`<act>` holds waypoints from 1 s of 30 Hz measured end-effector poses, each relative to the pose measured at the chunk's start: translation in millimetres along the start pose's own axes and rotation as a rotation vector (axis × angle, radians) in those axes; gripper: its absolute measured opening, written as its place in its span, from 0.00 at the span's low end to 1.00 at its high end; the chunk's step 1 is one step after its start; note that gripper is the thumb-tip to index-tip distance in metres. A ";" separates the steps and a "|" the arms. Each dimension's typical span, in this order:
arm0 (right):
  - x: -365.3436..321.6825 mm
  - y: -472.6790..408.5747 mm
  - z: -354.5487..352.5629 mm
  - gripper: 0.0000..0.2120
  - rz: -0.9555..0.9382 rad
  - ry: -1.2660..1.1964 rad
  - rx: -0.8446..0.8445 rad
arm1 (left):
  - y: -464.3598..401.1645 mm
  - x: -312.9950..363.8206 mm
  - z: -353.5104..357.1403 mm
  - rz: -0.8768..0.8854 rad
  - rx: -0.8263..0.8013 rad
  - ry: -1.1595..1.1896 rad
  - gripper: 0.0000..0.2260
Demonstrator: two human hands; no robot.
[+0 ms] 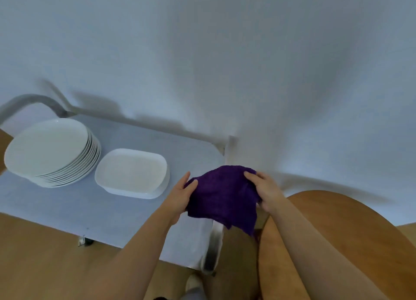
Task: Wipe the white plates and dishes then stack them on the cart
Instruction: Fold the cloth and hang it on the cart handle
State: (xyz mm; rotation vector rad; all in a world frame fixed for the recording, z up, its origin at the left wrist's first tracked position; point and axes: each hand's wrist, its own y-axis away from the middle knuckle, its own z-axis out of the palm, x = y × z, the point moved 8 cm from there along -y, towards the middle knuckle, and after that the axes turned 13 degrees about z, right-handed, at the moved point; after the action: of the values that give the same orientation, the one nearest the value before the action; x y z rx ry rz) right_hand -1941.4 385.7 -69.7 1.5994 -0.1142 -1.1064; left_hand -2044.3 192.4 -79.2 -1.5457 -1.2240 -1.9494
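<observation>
Both hands hold a purple cloth [221,198] at centre frame: left hand [180,198] and right hand [265,192] grip opposite edges, fingers curled into it, probably refolding. Wiped plates [48,148] and dishes [132,172] sit stacked at left on the cart [67,209].

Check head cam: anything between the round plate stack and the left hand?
Yes, in the head view the rectangular white dishes sit on the cart between the round plate stack and the left hand.

Grey cart [67,209] carries stacked round plates [48,150]; rectangular dishes [131,172] just beside.
</observation>
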 end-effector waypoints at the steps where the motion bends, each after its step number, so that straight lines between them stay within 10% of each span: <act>1: 5.1 -5.7 0.0 0.22 -0.018 0.069 0.075 | -3.3 -12.3 4.0 -0.053 -0.031 -0.033 0.27; 5: 34.8 -18.0 6.5 0.35 0.039 0.077 0.128 | -19.0 -32.5 16.3 -0.106 -0.040 -0.062 0.27; 15: 50.9 -15.5 25.6 0.21 0.192 -0.410 -0.050 | -43.6 -35.1 42.6 -0.472 -0.194 0.250 0.20; 22: 38.8 -13.1 3.8 0.20 0.023 -0.629 -0.043 | -63.4 10.6 22.3 0.063 -0.085 0.305 0.16; 26: 56.0 -23.4 1.1 0.22 0.127 -0.383 0.200 | -62.8 0.3 25.7 0.102 0.035 0.110 0.30; 30: 59.7 -31.0 -1.1 0.33 0.151 -0.086 0.397 | -51.6 -36.6 41.4 -0.100 -0.090 -0.124 0.20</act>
State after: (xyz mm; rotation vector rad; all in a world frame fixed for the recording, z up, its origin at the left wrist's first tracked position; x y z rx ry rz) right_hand -1921.9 362.3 -129.7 1.8566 -0.5311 -1.0793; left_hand -2045.0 246.2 -132.4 -1.7039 -1.3024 -2.0225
